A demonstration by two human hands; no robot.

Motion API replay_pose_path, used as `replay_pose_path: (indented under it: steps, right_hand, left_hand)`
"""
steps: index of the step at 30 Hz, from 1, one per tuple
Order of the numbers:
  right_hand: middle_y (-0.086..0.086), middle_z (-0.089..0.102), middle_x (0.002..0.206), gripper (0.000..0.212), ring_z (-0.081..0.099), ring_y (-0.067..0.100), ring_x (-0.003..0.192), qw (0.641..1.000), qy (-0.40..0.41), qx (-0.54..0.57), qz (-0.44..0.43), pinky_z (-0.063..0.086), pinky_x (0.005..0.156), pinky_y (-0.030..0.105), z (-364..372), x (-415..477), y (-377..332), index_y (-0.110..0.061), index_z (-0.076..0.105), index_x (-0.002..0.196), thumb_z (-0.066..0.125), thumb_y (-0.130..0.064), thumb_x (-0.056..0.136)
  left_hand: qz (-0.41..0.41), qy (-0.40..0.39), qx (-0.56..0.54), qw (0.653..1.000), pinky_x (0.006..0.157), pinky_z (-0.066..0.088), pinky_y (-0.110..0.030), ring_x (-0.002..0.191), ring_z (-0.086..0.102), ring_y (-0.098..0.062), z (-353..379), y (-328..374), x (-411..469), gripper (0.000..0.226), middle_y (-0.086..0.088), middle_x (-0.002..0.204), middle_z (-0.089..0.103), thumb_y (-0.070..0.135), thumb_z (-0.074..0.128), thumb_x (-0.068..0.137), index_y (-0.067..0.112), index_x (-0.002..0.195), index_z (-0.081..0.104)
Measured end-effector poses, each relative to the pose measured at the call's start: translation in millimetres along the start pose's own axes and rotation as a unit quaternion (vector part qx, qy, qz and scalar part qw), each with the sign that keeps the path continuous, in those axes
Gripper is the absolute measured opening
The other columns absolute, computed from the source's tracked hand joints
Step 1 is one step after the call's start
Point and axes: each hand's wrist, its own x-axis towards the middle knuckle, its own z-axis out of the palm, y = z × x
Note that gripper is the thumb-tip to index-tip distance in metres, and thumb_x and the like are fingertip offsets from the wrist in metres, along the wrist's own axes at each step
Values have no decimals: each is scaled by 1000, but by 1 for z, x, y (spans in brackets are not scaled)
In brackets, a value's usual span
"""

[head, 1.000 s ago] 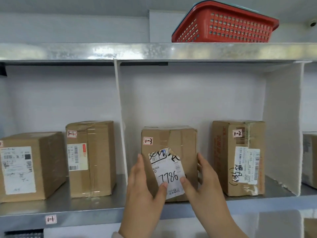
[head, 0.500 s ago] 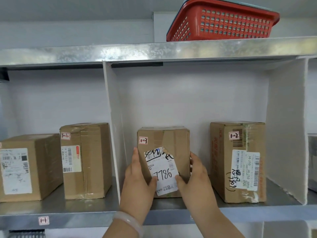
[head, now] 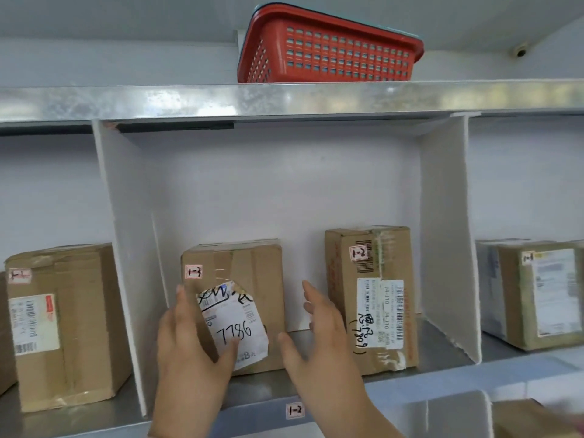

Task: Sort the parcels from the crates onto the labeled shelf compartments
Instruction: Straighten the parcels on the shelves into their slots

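Since the parcel (head: 256,273) stands on the shelf floor (head: 439,365) of the middle compartment, above the edge tag (head: 295,410) reading 1-2, both hands look to be squaring it up rather than carrying it. The left hand (head: 186,352) lies against its lower left corner: straight fingers run up the left edge and the thumb presses flat on the torn white label (head: 235,324) marked 7786, with nothing curled round the box. The right hand (head: 319,336) hangs spread and slack just right of the parcel, holding nothing; whether its thumb tip grazes the cardboard I cannot tell. Beyond those right fingers stands a taller box (head: 373,298); beyond the left fingers is the white divider (head: 126,248). The parcel sits upright, its labelled face turned out toward the person, presumably so the number can be read. Its front is somewhat taller than wide, so the long axis seems vertical, though its depth is hidden.
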Motion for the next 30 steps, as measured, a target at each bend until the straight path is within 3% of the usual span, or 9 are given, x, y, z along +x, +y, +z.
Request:
replay_pose_path:
  steps: [2, 5, 9, 11, 13, 16, 19, 22, 30]
  right_hand:
    - [-27, 36, 138, 66, 42, 2, 130, 998, 41, -3, -50, 44, 104, 26, -22, -5, 2, -51, 26, 142, 56, -44, 83]
    - [-26, 41, 136, 59, 45, 8, 128, 985, 127, -25, -111, 43, 100, 23, -54, -13, 10, -47, 37, 138, 59, -35, 85]
    - [-12, 46, 135, 67, 45, 8, 124, 976, 194, -59, -84, 41, 94, 12, -91, -15, 31, -52, 35, 134, 68, -24, 83]
    - [-12, 42, 139, 72, 41, 7, 128, 980, 181, -74, -31, 41, 102, 25, -105, -11, 45, -50, 31, 136, 72, -23, 84]
    - [-10, 40, 144, 75, 38, 9, 134, 986, 144, -68, 45, 39, 110, 38, -115, -6, 58, -45, 27, 141, 73, -26, 84]
    - [-13, 39, 146, 78, 38, 8, 136, 990, 50, -38, 128, 39, 110, 36, -119, 3, 71, -38, 23, 148, 70, -31, 87]
    - [-31, 51, 122, 64, 52, -5, 117, 990, -12, -15, 142, 45, 92, 9, -117, 10, 76, -41, 34, 138, 70, -23, 88]
    - [-26, 58, 117, 57, 56, -9, 101, 987, -20, -7, 157, 49, 78, 5, -111, 15, 80, -40, 43, 131, 71, -21, 86]
    - [-12, 59, 125, 57, 58, -1, 99, 984, -37, 2, 175, 46, 69, 6, -96, 30, 88, -32, 44, 133, 73, -24, 85]
  left_hand:
    - [85, 36, -8, 996, 108, 33, -44, 134, 35, -29, 6, 14, -9, 114, -14, 152, 35, 15, 88, 70, 32, 157, 17]
    - [175, 53, -26, 983, 104, 36, -43, 130, 42, -30, 14, 43, -22, 87, -11, 148, 39, 45, 64, 75, 30, 152, 27]
    - [152, -38, -104, 982, 109, 19, -17, 135, 18, 19, 40, 74, -34, 84, 6, 150, 35, 43, 72, 80, 54, 147, 23]
    - [145, -96, -129, 976, 113, 22, -19, 135, 19, 18, 56, 83, -37, 84, 15, 148, 32, 56, 71, 79, 64, 140, 14]
    - [107, -144, -148, 973, 117, 33, -35, 141, 31, 0, 73, 88, -38, 87, 19, 149, 31, 57, 73, 78, 67, 139, 12]
    - [59, -197, -151, 967, 111, 42, -44, 136, 40, -7, 95, 92, -37, 92, 17, 144, 35, 43, 76, 81, 60, 142, 11]
    - [38, -229, -162, 959, 103, 47, -22, 119, 51, 7, 107, 96, -33, 86, 18, 138, 48, 36, 76, 84, 55, 144, 19]
    - [20, -230, -141, 963, 74, 40, 4, 99, 49, 22, 112, 94, -28, 77, 18, 132, 54, 27, 75, 86, 45, 146, 31]
    - [-9, -213, -105, 971, 66, 37, 6, 93, 47, 19, 116, 87, -20, 72, 15, 136, 53, 25, 72, 89, 40, 148, 33]
